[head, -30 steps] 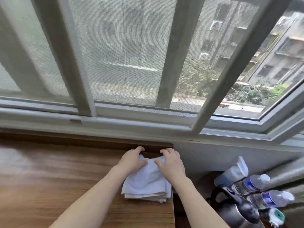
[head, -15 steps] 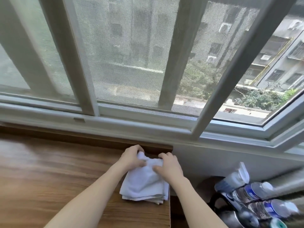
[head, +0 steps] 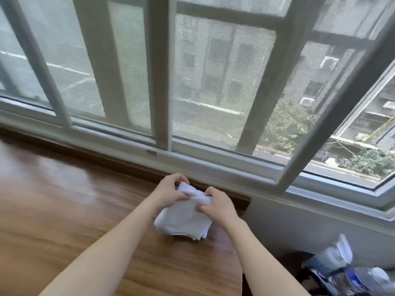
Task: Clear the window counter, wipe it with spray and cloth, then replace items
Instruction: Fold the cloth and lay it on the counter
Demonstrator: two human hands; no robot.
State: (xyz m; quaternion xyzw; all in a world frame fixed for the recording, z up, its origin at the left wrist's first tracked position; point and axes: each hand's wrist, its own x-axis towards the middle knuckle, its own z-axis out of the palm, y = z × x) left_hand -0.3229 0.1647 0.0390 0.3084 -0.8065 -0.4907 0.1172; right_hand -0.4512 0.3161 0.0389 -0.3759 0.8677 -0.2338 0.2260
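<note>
A folded white cloth [head: 182, 218] lies near the right end of the wooden window counter [head: 64, 210], close to the window sill. My left hand [head: 168, 190] pinches the cloth's far left corner. My right hand [head: 218, 205] grips the far right part, and the far edge is bunched and raised between both hands. A spray bottle [head: 333, 256] with a white trigger stands blurred at the lower right, off the counter.
A white sliding window frame [head: 160, 82] with a mesh screen runs along the back of the counter. Plastic water bottles [head: 367, 278] stand beside the spray bottle at the lower right. The counter ends at a right edge [head: 241, 242] next to a white wall.
My hands have gathered the cloth's far edge and lifted it off the counter. The camera has swung left and up, pushing the bottles toward the frame's corner.
</note>
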